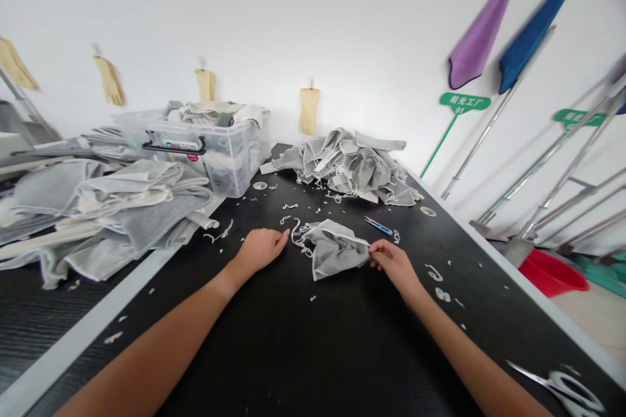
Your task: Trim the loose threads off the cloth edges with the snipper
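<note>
On the near right of the black table (313, 358) lie scissors (546, 382). Beyond, the right hand (395, 265) pinches a gray cloth (337, 251) mid-table; apart, the left hand (258, 249) curls near loose threads (293, 232), its grip unclear. Farther lie blue snips (381, 227), then heaped cloths (359, 166).

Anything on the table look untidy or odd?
Yes: pale scraps litter the black table, looking like dropped trimmings. The cloth in the right hand also looks frayed: loose threads trail from its side nearest the left hand.
</note>
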Demonstrator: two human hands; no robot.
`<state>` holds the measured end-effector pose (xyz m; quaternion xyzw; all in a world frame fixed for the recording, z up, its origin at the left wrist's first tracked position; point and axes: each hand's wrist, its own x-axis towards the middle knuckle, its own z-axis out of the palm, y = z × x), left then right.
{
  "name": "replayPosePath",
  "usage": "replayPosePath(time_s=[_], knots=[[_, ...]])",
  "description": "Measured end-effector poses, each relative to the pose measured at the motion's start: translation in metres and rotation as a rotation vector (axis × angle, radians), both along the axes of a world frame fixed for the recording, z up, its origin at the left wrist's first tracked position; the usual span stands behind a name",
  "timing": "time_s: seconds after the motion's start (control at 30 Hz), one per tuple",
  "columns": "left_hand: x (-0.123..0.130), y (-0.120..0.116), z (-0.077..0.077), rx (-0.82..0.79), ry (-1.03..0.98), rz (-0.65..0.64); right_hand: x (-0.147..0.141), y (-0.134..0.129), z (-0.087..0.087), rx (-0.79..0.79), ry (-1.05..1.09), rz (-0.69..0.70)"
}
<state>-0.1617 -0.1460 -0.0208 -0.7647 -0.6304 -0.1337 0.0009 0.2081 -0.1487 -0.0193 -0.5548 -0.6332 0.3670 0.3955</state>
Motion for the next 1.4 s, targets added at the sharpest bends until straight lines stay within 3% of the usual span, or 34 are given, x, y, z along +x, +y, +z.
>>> replayPosePath(time_s=[0.1,0.23,0.47,1.0,1.4], knots=[[0.002,-0.002,0.001,0.004,-0.008,0.016,0.003,-0.008,-0.016,0.124,-0.127,-0.064],[0.003,-0.003,0.003,-0.007,0.001,0.021,-0.002,-0.014,-0.013,0.202,-0.228,-0.081],[0.002,-0.002,0.003,-0.003,0.037,-0.011,0.000,-0.012,-0.015,0.215,-0.243,-0.114],[0.002,-0.002,-0.001,0.005,0.014,-0.031,-0.004,-0.013,-0.016,0.207,-0.455,-0.018],[0.002,-0.001,-0.001,-0.001,0.032,-0.053,-0.009,-0.021,-0.006,0.294,-0.507,-0.044]])
